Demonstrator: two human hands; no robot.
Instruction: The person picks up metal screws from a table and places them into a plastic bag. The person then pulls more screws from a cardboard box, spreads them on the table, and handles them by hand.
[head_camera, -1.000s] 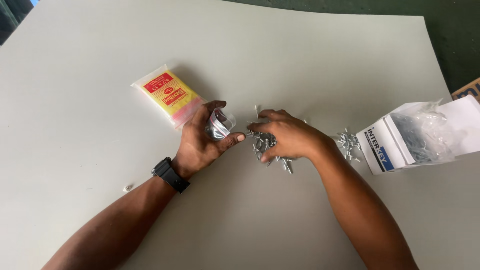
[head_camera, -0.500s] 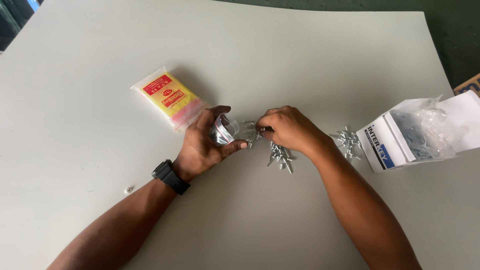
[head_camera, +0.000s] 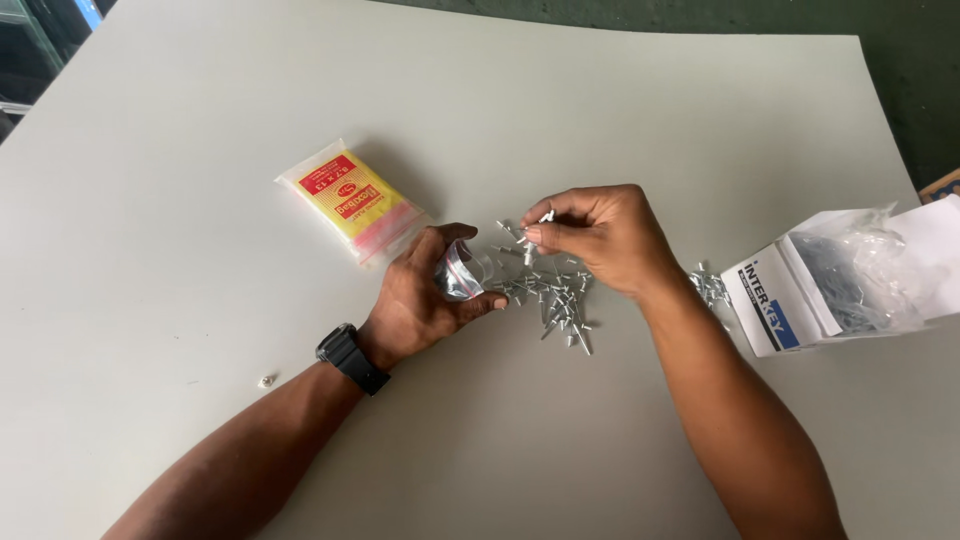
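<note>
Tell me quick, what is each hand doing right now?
Left hand: closed around a small clear plastic bag.
Right hand: fingertips pinched on a few small metal rivets, above the loose pile.

So there's a flat clear plastic packet (head_camera: 352, 200) with a red and yellow label lying tilted on the table, just beyond the left hand (head_camera: 425, 295). That hand holds a small clear zip bag (head_camera: 458, 272), open end facing right. Over at the right edge sits an opened white cardboard box (head_camera: 790, 300) with a blue stripe, crinkled clear plastic liner (head_camera: 860, 275) spilling out.
</note>
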